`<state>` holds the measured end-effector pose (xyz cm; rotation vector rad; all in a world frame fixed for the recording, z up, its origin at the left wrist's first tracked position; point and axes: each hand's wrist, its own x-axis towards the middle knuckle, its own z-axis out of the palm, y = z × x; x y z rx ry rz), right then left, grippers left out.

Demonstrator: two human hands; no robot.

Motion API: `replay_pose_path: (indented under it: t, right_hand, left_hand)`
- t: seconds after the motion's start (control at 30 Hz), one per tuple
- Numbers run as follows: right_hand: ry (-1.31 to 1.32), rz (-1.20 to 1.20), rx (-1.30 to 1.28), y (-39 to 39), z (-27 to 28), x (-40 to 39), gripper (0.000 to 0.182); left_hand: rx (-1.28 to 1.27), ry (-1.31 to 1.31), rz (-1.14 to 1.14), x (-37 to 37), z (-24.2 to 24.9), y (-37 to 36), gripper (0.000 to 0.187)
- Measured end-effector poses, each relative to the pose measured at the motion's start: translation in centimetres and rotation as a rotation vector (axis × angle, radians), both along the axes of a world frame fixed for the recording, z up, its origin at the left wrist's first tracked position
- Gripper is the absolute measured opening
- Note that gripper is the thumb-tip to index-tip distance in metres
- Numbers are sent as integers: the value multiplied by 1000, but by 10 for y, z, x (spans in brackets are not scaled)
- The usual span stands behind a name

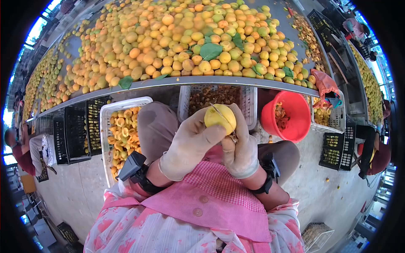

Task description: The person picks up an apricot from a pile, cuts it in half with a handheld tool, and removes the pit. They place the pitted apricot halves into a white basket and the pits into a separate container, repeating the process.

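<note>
Left hand (pixel 185 141) grips 1 apricot (pixel 225 118), likely steadying it against thin blade (pixel 216 110); right hand (pixel 246 152) at 4 o'clock, can't tell its grip.

Fruit (pixel 222 117) partly behind left hand (pixel 188 145).

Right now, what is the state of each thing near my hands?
Yellow round fruit: held by gloved left hand and gloved right hand
Thin metal blade: across the fruit
Left white plastic crate: filled with opened orange fruit
Middle white plastic crate: holding brownish pieces
Round red plastic bucket: partly filled
Grey metal-edged table: heaped with whole fruit
</note>
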<state>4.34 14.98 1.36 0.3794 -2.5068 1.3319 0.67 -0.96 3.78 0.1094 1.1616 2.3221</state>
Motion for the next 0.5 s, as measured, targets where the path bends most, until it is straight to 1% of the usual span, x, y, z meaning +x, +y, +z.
replay_pose_path:
  t: [0.03,0.07,0.1,0.13,0.17,0.2,0.27,0.3,0.37,0.4,0.47,0.5]
  right_hand:
    - [-2,2,-1,2,0,0,69]
    - [-11,35,0,5,2,0,69]
    - [-20,64,1,8,2,0,70]
    - [31,88,-24,10,1,-3,69]
    - [28,81,-22,11,2,-3,69]
    - [27,95,1,13,6,-3,69]
    - [30,109,24,14,12,-3,70]
    - [0,98,22,13,13,-1,70]
    - [-29,89,19,9,13,1,70]
    - [-21,59,21,8,11,1,70]
    - [-14,28,23,5,10,2,71]
    - [-25,19,31,5,10,3,71]
  left_hand:
    - [-58,0,-30,1,-1,-1,58]
    - [-163,97,-15,1,13,1,59]
    - [-163,96,-16,-2,16,-1,59]
    - [-492,488,14,-7,17,-5,59]
    - [-815,884,45,-11,18,-8,60]
    - [-810,885,42,-12,20,-9,60]
    - [-841,966,41,-14,22,-11,55]
    - [-841,965,41,-12,20,-10,55]
    - [-256,318,-50,-5,11,-7,63]
    - [-257,319,-51,-3,9,-4,63]
    - [-63,64,-37,0,5,-1,63]
    - [-64,63,-37,0,8,-1,63]
